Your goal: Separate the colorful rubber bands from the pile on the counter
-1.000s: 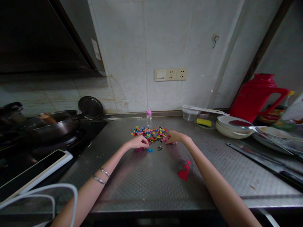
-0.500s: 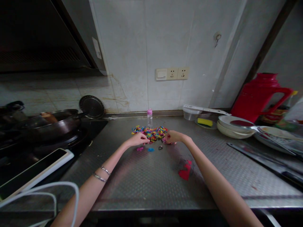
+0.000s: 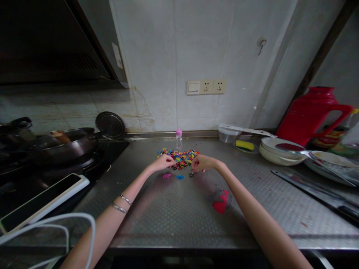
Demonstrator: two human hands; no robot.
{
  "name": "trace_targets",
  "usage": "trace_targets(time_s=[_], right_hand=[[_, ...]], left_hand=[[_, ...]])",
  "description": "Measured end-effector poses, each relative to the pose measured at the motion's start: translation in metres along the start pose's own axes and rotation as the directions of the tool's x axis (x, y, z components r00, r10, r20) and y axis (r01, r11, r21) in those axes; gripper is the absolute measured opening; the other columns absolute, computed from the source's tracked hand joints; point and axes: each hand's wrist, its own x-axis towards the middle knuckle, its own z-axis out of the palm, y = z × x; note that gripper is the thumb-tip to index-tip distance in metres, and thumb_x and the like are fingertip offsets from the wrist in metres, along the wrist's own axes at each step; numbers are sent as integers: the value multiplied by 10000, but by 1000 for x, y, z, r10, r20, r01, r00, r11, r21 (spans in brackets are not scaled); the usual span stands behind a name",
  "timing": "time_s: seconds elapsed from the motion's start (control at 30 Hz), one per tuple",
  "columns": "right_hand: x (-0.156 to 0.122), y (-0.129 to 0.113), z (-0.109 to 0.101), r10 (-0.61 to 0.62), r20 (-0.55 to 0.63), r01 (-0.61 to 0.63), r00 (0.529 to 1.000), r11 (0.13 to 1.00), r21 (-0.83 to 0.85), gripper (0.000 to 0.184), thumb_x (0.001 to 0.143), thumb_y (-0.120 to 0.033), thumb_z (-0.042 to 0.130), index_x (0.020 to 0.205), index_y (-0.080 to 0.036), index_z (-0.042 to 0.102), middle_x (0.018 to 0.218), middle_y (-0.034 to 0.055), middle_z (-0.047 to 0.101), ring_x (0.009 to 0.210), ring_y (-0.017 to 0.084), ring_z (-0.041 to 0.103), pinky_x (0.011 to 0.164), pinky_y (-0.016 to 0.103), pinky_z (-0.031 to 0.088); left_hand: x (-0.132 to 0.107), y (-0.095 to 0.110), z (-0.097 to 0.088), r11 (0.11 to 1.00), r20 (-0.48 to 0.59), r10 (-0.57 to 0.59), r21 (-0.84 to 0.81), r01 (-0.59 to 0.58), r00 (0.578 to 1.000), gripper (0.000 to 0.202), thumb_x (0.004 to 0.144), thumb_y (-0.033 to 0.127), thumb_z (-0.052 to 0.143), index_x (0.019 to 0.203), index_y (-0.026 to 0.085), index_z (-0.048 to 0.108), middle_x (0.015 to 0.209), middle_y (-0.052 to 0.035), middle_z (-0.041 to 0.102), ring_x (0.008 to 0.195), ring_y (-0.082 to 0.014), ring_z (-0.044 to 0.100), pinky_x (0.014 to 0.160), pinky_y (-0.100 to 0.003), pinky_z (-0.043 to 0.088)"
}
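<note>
A heap of small, many-coloured rubber bands point(image 3: 182, 158) lies on the metal counter. My left hand point(image 3: 163, 163) is at the heap's left front edge, thumb and fingers pinched together; whatever is between them is too small to make out. My right hand point(image 3: 202, 163) covers the heap's right side, its fingers curled and pointing down just above a little group of black bands point(image 3: 191, 174). What it pinches, if anything, cannot be seen. Apart from the heap, in front, lie a pink group of bands point(image 3: 167, 176) and a blue group point(image 3: 180, 177).
Behind the heap stands a small clear bottle with a pink cap point(image 3: 178, 138). A red patch point(image 3: 221, 202) marks the counter. To the right are a yellow sponge point(image 3: 244, 145), bowls point(image 3: 280, 155), a knife point(image 3: 314, 192) and a red thermos point(image 3: 311, 116); left, a pan point(image 3: 67, 144) on the stove.
My right hand has shifted from the heap's right edge left and toward the black bands. My left hand remains pinched at the heap, drawn slightly back. The view has moved slightly.
</note>
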Motion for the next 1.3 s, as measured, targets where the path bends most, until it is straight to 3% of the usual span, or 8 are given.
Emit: trace_targets(time_s=[0.2,0.37,0.47,0.57,0.63,0.87,1.03,1.3], right_hand=[[0,-11,9,28,57,-26,998,999,-43,137,598,-177,531,703,-152,614,639,4,597,551,89,524,465,170,432],[-4,-2,-4,7,28,-7,1000,1000,-16,181,618,-187,529,769,-149,621,664,10,601,557,92,524,459,159,411],[-7,6,-14,-15,-106,11,994,999,-40,214,643,-180,509,815,-144,631,673,11,608,557,92,516,469,157,387],[-8,14,-14,-45,-315,1,948,990,-139,252,640,-144,504,855,-146,637,720,13,622,601,99,523,522,163,378],[-8,19,-8,-58,-392,-17,918,982,-186,288,631,-99,494,873,-153,639,772,18,634,649,106,532,565,163,376],[-9,25,11,-144,-341,60,929,968,-245,284,671,-100,481,894,-178,637,896,28,646,791,131,558,685,177,379],[-6,17,14,-52,-328,-50,943,955,-294,203,734,-179,499,867,-193,652,927,36,643,833,138,556,708,177,374],[-9,23,16,-73,-461,-92,884,941,-325,200,737,-198,495,866,-216,645,919,25,641,815,137,560,660,181,365]], left_hand=[[2,-5,0,1000,-25,-8,2,8,1000,319,725,376,529,666,92,663,556,-19,580,536,-97,473,546,-199,353],[0,-2,-3,1000,-29,14,-5,-14,999,312,725,362,528,629,90,648,550,-21,574,530,-96,466,536,-203,342],[0,-1,-5,1000,-41,25,-6,-25,999,307,726,357,526,618,94,643,550,-18,573,528,-94,463,535,-205,341],[0,-2,-5,1000,-74,-1,-11,1,997,289,720,346,531,653,92,652,564,-23,583,533,-97,475,540,-206,354],[1,-5,-5,1000,-110,-24,-15,23,994,278,715,338,534,688,92,660,586,-31,598,546,-103,493,548,-209,367],[3,-9,-4,999,-155,-45,-37,39,987,247,693,295,536,698,82,662,627,-55,635,565,-122,530,568,-223,388],[3,-6,-2,999,-161,-40,-5,40,986,243,689,290,535,688,84,663,609,-53,630,561,-121,530,571,-223,387],[4,-7,4,998,-141,-4,54,12,990,242,700,290,521,669,98,666,600,-37,622,564,-114,519,559,-209,366]])
